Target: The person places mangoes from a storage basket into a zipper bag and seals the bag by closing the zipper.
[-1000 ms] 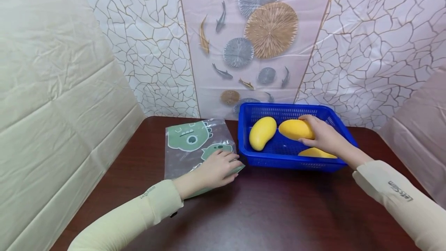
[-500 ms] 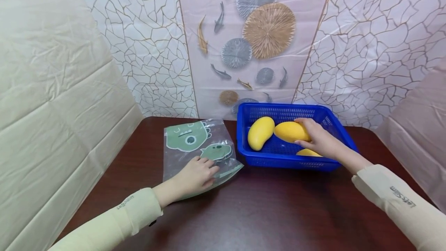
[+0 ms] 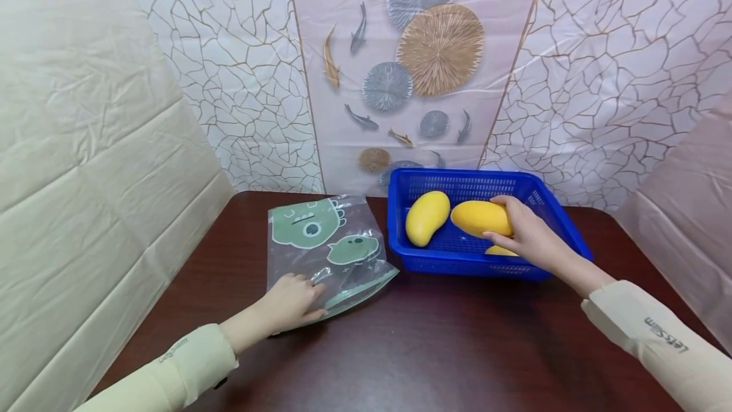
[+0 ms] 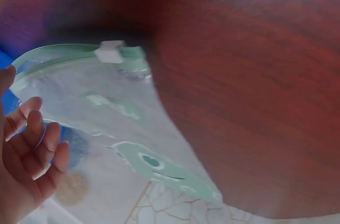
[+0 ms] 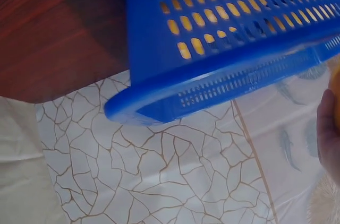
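My right hand [image 3: 532,234] grips a yellow mango [image 3: 480,218] inside the blue plastic basket [image 3: 434,260]. A second mango [image 3: 427,218] lies at the basket's left side; a third mango [image 3: 500,251] shows only partly behind the near rim. In the right wrist view, the held mango [image 5: 336,96] is at the right edge. My left hand [image 3: 288,302] is over the near left part of a clear zip bag [image 3: 354,281] with green cartoon prints. The left wrist view shows its fingers [image 4: 48,149] loosely bent beside the bag's parted mouth, and a white slider [image 4: 110,52] on the zip.
The dark red-brown table [image 3: 423,348] extends in front of the bag and basket. A patterned cloth wall [image 3: 257,81] stands close behind them, with a beige cloth [image 3: 97,145] along the left side. The basket stands right beside the bag.
My left hand has moved left and nearer along the bag, uncovering its lower print and mouth. My right hand, gripping the mango, has shifted slightly within the basket.
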`<state>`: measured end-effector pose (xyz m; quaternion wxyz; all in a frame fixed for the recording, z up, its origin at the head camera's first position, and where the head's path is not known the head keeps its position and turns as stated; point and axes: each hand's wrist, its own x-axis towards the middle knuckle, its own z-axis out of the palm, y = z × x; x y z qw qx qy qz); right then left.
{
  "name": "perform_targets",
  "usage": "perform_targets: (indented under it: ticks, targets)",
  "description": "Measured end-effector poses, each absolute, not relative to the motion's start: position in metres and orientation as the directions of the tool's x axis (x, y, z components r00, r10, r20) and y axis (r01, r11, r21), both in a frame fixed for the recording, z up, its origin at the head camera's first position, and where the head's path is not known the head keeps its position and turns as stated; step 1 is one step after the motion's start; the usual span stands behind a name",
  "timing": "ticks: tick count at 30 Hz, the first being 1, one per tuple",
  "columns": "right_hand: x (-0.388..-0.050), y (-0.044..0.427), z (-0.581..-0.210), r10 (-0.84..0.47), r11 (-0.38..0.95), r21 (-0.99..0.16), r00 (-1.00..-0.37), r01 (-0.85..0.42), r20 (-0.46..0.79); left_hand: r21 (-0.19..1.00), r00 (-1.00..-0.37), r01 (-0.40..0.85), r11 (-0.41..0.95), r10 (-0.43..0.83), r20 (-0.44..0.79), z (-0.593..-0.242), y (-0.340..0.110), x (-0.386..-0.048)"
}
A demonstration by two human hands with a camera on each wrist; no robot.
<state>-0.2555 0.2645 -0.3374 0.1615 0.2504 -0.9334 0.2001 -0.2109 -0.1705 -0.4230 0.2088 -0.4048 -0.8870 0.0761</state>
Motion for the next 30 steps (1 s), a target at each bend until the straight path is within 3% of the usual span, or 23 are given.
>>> perform_targets:
  ticks: [7, 14, 23, 30]
  targets:
    - [-0.253, 0.267, -0.343, -0.417, 0.787, -0.270, -0.800, -0.555, 0.431, -0.289, -0.605, 0.695, 0.658, 0.753, 0.259, -0.429, -0.185, -0.207]
    - [-0.251, 0.265, -0.346, -0.437, 0.771, -0.255, -0.776, -0.583, 0.454, -0.352, -0.512, 0.736, 0.578, 0.816, 0.268, -0.434, -0.187, -0.210]
    - [-0.245, 0.255, -0.344, -0.441, 0.751, -0.239, -0.736, -0.616, 0.514, -0.368, -0.497, 0.729, 0.577, 0.816, 0.296, -0.426, -0.187, -0.213]
    - [-0.242, 0.247, -0.344, -0.469, 0.726, -0.171, -0.660, -0.667, 0.586, -0.393, -0.436, 0.730, 0.559, 0.824, 0.362, -0.418, -0.190, -0.218]
